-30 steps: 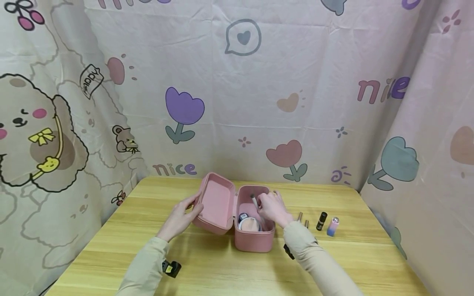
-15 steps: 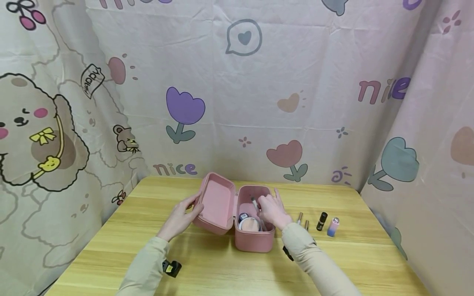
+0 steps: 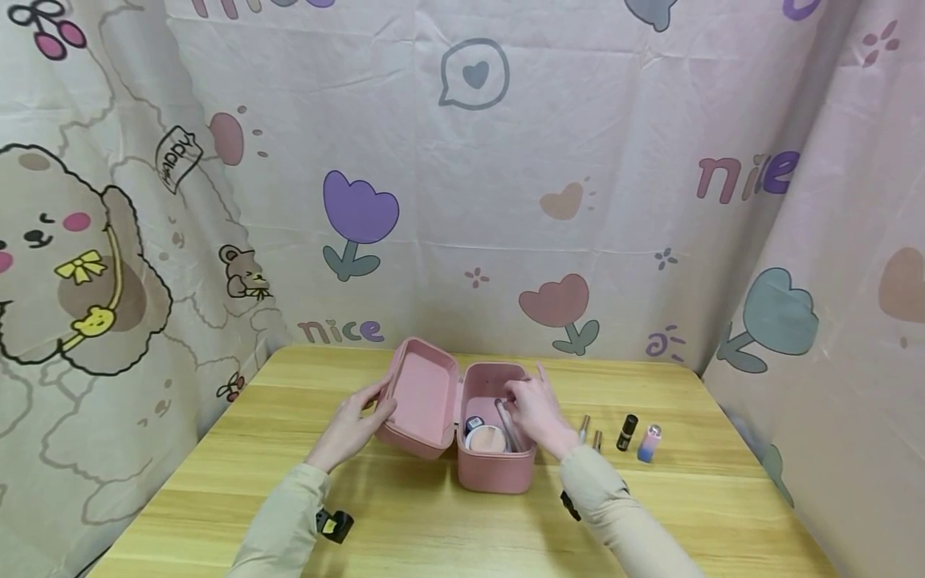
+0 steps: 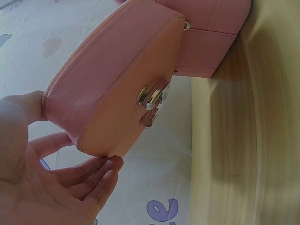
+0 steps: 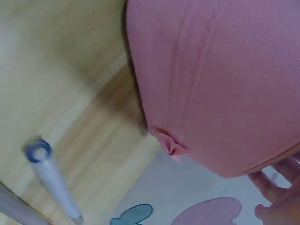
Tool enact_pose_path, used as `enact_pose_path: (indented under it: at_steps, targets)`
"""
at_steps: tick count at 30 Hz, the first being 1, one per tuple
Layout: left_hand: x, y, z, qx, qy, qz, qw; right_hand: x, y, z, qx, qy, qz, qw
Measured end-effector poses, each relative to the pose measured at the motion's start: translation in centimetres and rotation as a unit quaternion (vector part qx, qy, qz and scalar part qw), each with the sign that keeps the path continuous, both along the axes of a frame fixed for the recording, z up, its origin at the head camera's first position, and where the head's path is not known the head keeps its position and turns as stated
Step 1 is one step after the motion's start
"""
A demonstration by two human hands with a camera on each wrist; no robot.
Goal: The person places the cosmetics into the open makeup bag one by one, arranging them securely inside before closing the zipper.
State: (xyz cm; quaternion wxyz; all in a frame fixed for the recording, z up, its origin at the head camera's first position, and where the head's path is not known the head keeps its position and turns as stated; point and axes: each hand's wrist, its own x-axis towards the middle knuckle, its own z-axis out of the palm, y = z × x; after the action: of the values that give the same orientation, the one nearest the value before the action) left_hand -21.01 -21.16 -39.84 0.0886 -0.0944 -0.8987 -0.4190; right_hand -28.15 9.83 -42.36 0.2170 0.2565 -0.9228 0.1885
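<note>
A pink zippered makeup case (image 3: pixel 495 472) stands on the table with its lid (image 3: pixel 422 393) swung out to the left. My left hand (image 3: pixel 352 425) holds that lid by its outer end, thumb on one side and fingers on the other, as the left wrist view shows; a metal clasp (image 4: pixel 152 101) sits on the lid's front. My right hand (image 3: pixel 535 411) is over the case's right wall, fingers loosely bent inside and partly hidden. Beside them slim makeup brushes (image 3: pixel 506 421) lie along the inside, next to a round powder compact (image 3: pixel 487 439) and a small dark-lidded jar (image 3: pixel 474 424).
Right of the case are two slim tubes, one farther back (image 3: pixel 584 425) and one nearer (image 3: pixel 597 440). Beyond them stand a black tube (image 3: pixel 627 432) and a pink-and-blue lipstick-like tube (image 3: pixel 649 443). A printed curtain (image 3: pixel 462 201) hangs behind the wooden table (image 3: pixel 405 522).
The brush at my right fingers has gone lower into the case and now lies beside them. My right hand has shifted slightly right. The left hand and lid have stayed put.
</note>
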Motion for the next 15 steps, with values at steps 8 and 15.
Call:
enact_pose_path:
  at_steps: [8, 15]
  targets:
    - [0.0, 0.0, -0.1, 0.000, 0.004, 0.000, 1.0000, 1.2, 1.4, -1.0, -0.148, 0.011, 0.002, 0.989]
    - [0.1, 0.0, 0.0, 0.000, -0.004, 0.001, 1.0000, 2.3, 2.4, -2.4, -0.247, 0.055, -0.021, 0.967]
